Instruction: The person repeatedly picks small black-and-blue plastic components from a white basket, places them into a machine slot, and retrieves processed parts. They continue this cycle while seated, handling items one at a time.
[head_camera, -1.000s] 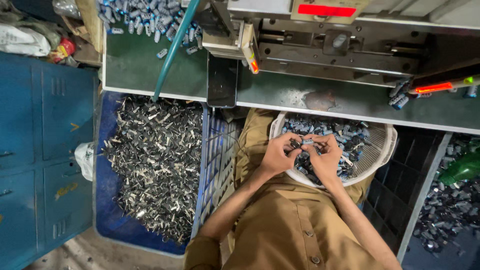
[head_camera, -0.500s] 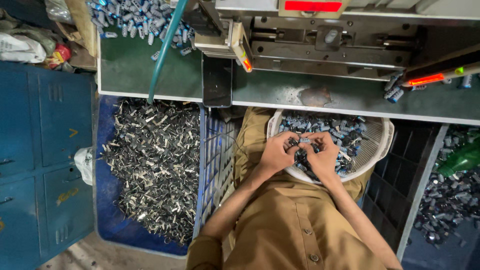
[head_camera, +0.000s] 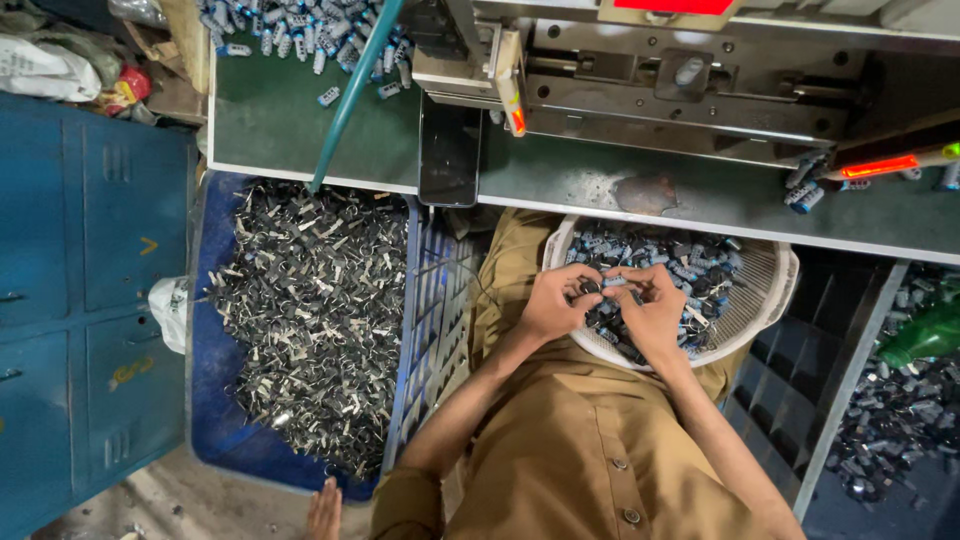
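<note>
Pinching small dark parts between your fingertips, your two hands meet over the white basket (head_camera: 770, 268) on your lap: your left hand (head_camera: 553, 303) and your right hand (head_camera: 655, 312) are curled, fingers pressed close around one small piece (head_camera: 607, 289) held between them, too small to tell exactly what it is. That piece sits just above the heap of little blue-and-black cylindrical components (head_camera: 690, 268) that fills the one round basket; they are too many to count.

Beyond the basket's left edge, past your tan trouser leg, stands one blue crate (head_camera: 205, 400) on the floor, heaped with grey metal clips (head_camera: 310, 320), again beyond counting. To your right, a dark crate (head_camera: 905, 420) holds more dark small parts, with one green bottle (head_camera: 925, 338) lying at its upper edge.

Ahead of your hands runs the green workbench (head_camera: 290, 130). On it you have one dark phone (head_camera: 449, 152) lying flat at the near edge, a scatter of blue-and-silver cylinders (head_camera: 300, 35) at the far left, a few more of these at the right, and a grey metal machine (head_camera: 690, 85). One teal hose (head_camera: 352, 95) slants across the bench down towards the blue crate. A blue metal cabinet (head_camera: 90, 300) stands at the far left. A bare foot (head_camera: 323, 510) shows at the bottom by the crate.
</note>
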